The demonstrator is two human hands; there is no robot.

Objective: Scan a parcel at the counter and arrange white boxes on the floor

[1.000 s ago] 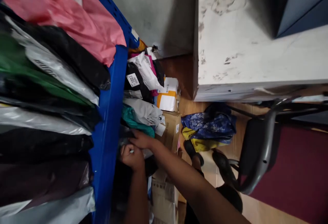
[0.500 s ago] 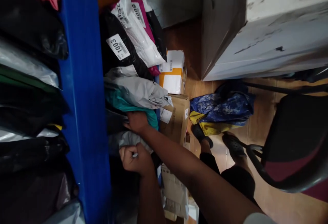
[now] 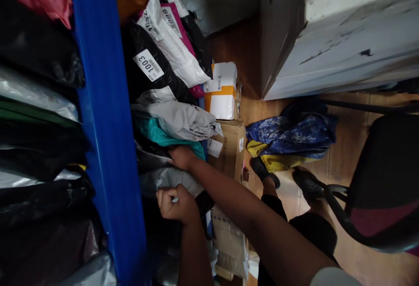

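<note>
My left hand is curled into a loose fist in front of a grey plastic parcel bag. A small gap shows between thumb and fingers, and I see nothing held in it. Deeper in the row, my right hand reaches in between a teal parcel bag and the grey bag. Its fingertips are hidden among the bags, so their grip does not show. Beside the teal bag lies a light grey parcel bag. A black parcel bag with a white label marked 1003 lies farther along.
A blue upright post divides these bags from more parcels at left. Cardboard boxes line the near side. On the wooden floor are a blue and yellow cloth and a chair. A white cabinet-like block stands at upper right.
My right hand has pushed in beside the teal bag, and its fingers are now more hidden. The bags around it have shifted a little. My left hand stays curled; the view has shifted slightly.
</note>
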